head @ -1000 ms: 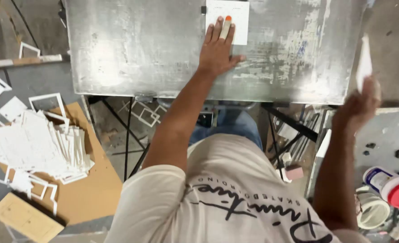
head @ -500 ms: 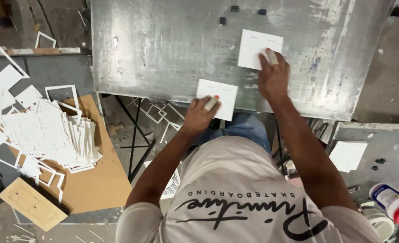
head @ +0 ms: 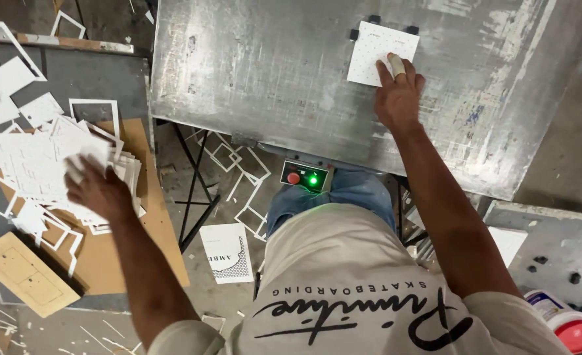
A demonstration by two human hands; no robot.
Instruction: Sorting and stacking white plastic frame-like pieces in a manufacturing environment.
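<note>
My right hand (head: 399,92) reaches over the scratched metal table (head: 258,79) and presses its fingertips flat on a white dotted card (head: 378,49). That card lies against small black stops (head: 374,20) near the table's far edge. My left hand (head: 97,192) is out to the left, over a loose pile of white cards (head: 31,164). Its fingers curl on a white card (head: 84,146) at the top of the pile. One finger of each hand is wrapped in tape.
A small control box (head: 305,176) with a red button and a lit green light hangs under the table's near edge. The pile sits on brown cardboard (head: 113,263) beside a wooden block (head: 25,275). White cut-out frames (head: 228,161) litter the floor. A red-lidded tub (head: 570,325) stands at lower right.
My left hand has carried a white card from the table's near edge over to the pile at the left. My right hand has pushed its card farther up the table to the black stops.
</note>
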